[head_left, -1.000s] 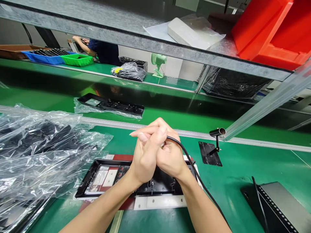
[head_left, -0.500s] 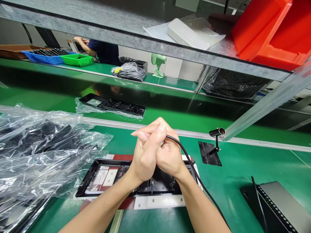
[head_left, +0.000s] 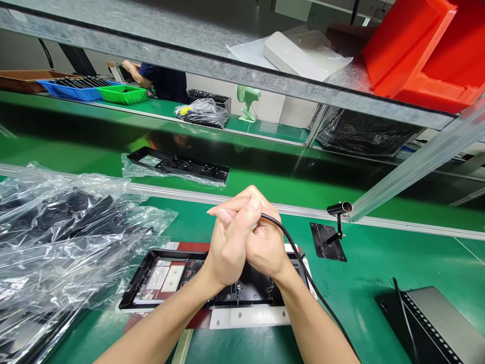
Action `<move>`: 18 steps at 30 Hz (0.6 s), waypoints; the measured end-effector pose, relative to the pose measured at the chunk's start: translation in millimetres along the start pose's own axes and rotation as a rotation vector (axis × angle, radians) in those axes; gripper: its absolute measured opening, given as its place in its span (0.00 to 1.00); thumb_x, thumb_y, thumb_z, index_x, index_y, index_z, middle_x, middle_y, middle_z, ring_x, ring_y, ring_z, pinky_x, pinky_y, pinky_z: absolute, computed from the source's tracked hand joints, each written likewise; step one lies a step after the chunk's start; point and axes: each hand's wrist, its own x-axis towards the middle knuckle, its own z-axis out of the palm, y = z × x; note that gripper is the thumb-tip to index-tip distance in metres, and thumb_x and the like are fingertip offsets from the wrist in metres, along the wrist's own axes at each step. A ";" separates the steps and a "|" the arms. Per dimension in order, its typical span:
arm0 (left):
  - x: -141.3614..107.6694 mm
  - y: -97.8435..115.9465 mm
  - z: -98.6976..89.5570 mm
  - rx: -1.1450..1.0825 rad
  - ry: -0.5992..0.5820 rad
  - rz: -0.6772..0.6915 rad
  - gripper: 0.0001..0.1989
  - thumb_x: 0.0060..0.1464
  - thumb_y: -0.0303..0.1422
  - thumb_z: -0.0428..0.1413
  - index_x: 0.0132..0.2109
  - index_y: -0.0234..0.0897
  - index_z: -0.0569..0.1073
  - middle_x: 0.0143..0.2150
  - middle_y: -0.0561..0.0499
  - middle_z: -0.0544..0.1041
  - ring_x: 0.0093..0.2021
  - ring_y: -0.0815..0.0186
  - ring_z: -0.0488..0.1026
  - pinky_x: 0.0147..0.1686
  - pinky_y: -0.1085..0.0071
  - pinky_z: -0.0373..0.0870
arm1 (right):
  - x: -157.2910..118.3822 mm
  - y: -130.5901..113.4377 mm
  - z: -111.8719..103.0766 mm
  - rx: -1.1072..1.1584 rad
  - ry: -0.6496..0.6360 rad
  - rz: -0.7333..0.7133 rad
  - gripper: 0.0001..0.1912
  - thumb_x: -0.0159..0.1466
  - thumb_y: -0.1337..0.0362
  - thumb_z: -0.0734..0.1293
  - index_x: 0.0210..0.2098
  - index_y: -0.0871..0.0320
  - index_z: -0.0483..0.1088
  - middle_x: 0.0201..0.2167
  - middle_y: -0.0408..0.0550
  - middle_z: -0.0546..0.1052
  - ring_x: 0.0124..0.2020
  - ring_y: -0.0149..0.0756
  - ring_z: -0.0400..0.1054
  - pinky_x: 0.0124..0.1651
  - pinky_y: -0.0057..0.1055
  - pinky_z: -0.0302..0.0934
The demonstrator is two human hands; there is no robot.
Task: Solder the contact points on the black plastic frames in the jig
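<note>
Over a black frame (head_left: 252, 293), hands (head_left: 229, 247) clasped together, closed around a black cable (head_left: 290, 237)

left hand (head_left: 226, 247) and right hand (head_left: 265, 247) press together, apparently curled tight.

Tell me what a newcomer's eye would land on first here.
Probably the left hand and right hand, pressed together mid-picture above a black housing, a black cable running from them toward the lower right. Then the red bin on the shelf, upper right, and the clear plastic heaped at left.
</note>
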 end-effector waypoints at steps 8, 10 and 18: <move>-0.2 -1.6 -0.8 -0.043 -0.026 0.008 0.22 0.75 0.35 0.45 0.34 0.39 0.79 0.36 0.54 0.73 0.39 0.69 0.73 0.40 0.70 0.71 | 1.0 -2.1 -0.5 0.182 0.013 0.052 0.07 0.69 0.66 0.70 0.40 0.52 0.83 0.37 0.44 0.79 0.39 0.35 0.72 0.42 0.34 0.68; -0.2 -2.2 -1.2 -0.029 -0.031 0.002 0.22 0.75 0.36 0.45 0.33 0.38 0.76 0.35 0.54 0.71 0.37 0.69 0.72 0.39 0.70 0.71 | 1.6 -2.5 -0.6 0.195 0.016 0.050 0.07 0.68 0.66 0.71 0.40 0.52 0.83 0.37 0.44 0.79 0.39 0.35 0.72 0.42 0.34 0.68; 0.5 0.8 -1.7 -0.017 -0.042 0.010 0.22 0.75 0.33 0.44 0.34 0.40 0.78 0.36 0.54 0.73 0.40 0.70 0.72 0.42 0.71 0.71 | 0.5 -0.9 -0.7 0.163 0.016 0.080 0.07 0.67 0.66 0.71 0.40 0.49 0.83 0.36 0.45 0.77 0.38 0.37 0.73 0.43 0.36 0.70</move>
